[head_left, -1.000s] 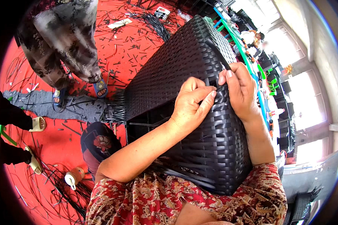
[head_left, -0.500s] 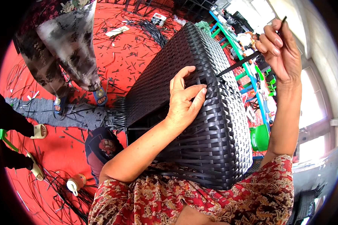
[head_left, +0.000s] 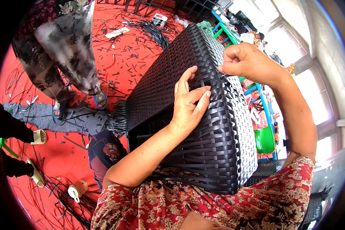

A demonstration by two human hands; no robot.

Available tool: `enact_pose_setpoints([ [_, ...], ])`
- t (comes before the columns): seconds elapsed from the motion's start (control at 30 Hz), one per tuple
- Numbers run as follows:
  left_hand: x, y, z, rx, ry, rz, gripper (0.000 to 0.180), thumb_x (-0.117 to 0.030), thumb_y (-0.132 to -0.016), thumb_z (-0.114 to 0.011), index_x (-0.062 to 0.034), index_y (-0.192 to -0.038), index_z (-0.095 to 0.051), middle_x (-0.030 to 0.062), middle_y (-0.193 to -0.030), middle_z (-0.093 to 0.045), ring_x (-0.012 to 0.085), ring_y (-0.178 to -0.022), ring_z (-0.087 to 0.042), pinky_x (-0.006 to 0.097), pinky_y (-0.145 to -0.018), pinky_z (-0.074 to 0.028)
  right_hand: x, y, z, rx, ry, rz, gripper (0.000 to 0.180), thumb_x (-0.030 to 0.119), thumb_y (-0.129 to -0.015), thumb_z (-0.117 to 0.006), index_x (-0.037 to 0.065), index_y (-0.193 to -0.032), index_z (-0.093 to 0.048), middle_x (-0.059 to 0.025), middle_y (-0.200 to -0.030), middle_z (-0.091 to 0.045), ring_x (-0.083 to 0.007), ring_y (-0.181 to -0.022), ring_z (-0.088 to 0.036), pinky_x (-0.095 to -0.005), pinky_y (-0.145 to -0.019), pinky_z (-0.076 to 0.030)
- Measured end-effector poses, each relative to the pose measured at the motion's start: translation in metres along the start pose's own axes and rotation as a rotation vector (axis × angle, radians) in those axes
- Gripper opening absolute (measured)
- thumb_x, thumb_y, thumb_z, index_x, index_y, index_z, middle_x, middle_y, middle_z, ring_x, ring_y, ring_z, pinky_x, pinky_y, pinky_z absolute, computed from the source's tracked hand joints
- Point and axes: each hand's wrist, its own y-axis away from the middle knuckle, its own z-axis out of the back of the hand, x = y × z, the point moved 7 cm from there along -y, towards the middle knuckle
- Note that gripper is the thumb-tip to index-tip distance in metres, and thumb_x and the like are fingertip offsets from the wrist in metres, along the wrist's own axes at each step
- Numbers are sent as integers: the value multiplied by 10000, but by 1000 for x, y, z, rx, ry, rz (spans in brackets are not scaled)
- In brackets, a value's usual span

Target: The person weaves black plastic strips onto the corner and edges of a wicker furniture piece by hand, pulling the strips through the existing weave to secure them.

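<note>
A large black box-like piece woven from flat plastic strips leans against my lap, with a dark opening in its side. My left hand lies on it near the corner, its fingers spread and touching the weave beside a small gap. On the far side of that corner, my right hand is closed in a pinch close to the woven edge. The black strip it grips is mostly hidden behind the fingers.
Loose black strips and cut bits litter the red floor. A person in patterned trousers stands at the left, near another person's dark-clad legs. A jar stands lower left. A green container is at the right.
My right hand has come down and left from its raised position at the upper right to the woven edge. The long strip stretched from it no longer shows. My left hand stays in place.
</note>
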Motion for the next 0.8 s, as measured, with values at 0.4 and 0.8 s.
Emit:
enact_pose_setpoints([
  [0.4, 0, 1, 1, 2, 17, -3, 138, -74, -834, -636, -13, -946, -692, 148, -1346, -386, 278, -1182, -417, 376, -1004, -334, -15, -12, -20, 27, 48, -55, 277, 188, -780, -627, 27, -599, -492, -4, -520, -424, -78, -519, -385, -308, -473, -340],
  [0.8, -1, 3, 1, 8, 38, 9, 135, -66, -842, -624, -2, -942, -688, 151, -1342, -389, 274, -1173, -427, 366, -986, -354, -7, -16, -24, 10, 157, -4, 263, 117, -735, -588, 22, -547, -429, 10, -493, -355, -64, -501, -347, -287, -448, -309],
])
